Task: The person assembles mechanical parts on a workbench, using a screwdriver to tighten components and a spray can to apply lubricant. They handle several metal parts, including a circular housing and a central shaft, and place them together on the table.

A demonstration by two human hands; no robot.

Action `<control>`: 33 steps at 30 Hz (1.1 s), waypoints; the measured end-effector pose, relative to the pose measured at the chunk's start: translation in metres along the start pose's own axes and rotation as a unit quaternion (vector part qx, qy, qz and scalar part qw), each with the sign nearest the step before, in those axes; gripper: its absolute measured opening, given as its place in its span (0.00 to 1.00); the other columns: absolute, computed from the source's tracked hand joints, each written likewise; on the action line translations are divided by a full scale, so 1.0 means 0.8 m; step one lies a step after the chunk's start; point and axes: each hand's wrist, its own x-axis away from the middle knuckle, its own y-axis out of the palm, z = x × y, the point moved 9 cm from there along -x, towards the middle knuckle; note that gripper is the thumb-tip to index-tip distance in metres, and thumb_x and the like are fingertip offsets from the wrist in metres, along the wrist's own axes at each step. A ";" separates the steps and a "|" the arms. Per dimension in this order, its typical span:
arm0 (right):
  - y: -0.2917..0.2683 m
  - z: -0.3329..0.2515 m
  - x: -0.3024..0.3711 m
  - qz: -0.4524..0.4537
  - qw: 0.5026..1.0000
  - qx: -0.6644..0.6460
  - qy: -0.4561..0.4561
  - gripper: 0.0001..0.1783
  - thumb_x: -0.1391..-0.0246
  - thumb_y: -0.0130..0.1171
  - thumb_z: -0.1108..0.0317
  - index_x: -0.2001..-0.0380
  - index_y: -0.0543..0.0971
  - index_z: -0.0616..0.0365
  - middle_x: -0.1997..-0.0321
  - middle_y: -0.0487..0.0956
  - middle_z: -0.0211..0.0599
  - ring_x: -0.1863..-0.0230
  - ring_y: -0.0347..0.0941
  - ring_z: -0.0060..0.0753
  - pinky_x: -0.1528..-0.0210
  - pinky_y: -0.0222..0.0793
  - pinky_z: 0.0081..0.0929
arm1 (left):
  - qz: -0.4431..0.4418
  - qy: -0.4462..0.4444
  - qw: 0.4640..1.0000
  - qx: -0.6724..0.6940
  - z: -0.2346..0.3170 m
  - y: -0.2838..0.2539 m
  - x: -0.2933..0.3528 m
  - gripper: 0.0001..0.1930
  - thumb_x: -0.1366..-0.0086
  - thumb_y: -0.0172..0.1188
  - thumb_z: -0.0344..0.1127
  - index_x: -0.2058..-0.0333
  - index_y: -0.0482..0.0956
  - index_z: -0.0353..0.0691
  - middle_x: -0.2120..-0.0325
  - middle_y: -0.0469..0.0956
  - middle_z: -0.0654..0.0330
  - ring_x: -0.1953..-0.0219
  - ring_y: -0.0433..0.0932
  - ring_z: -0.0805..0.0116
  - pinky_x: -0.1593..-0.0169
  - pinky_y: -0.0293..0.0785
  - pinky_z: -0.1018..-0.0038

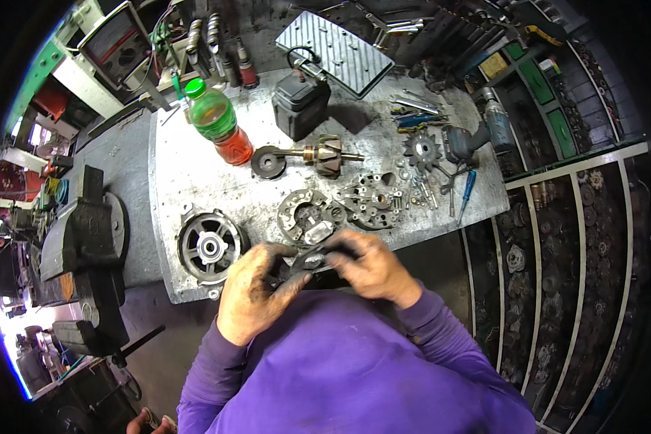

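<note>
Close to my body at the front edge of the bench, both hands are closed on a small dark part [309, 261] with a lighter patch, its exact kind hidden by my fingers. My left hand [254, 293] grips its left side with the thumb in front. From the right, my right hand [375, 269] pinches the other end. Just beyond lie a round rectifier-like plate [291, 217] and a metal end housing [380, 200]. Left of my hands rests an alternator housing [211, 247] with a central bearing. Farther back lies a rotor [330, 156], its shaft reaching a pulley [269, 163].
A green-capped bottle [220, 130] of red liquid and a black box-shaped unit [301, 105] stand behind. A fan wheel [422, 150], cordless driver [464, 145] and blue screwdriver [467, 197] lie at right. A vise [87, 246] sits left; parts shelves [550, 267] line the right.
</note>
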 end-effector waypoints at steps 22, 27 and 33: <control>-0.303 0.269 0.081 0.427 0.876 0.201 0.102 0.22 0.38 0.65 0.69 0.45 0.77 0.71 0.49 0.84 0.55 0.48 0.81 0.44 0.44 0.74 0.35 | 0.247 0.089 0.865 -0.427 -0.070 -0.141 0.108 0.25 0.41 0.74 0.44 0.48 0.82 0.41 0.61 0.85 0.54 0.60 0.83 0.57 0.47 0.75 0.56; -0.274 0.237 0.068 0.409 0.883 0.212 0.090 0.20 0.38 0.65 0.70 0.46 0.78 0.69 0.51 0.84 0.54 0.49 0.82 0.45 0.45 0.74 0.36 | 0.379 -0.172 0.909 -0.017 -0.144 -0.260 0.112 0.11 0.26 0.58 0.31 0.51 0.80 0.29 0.69 0.82 0.47 0.69 0.81 0.56 0.63 0.76 0.67; -0.239 0.221 0.107 0.429 0.845 0.294 0.126 0.24 0.40 0.66 0.68 0.44 0.77 0.68 0.51 0.85 0.60 0.49 0.83 0.58 0.46 0.76 0.44 | 0.250 0.011 0.906 -0.341 -0.178 -0.180 0.119 0.23 0.32 0.49 0.17 0.40 0.75 0.30 0.55 0.82 0.41 0.57 0.82 0.45 0.53 0.78 0.58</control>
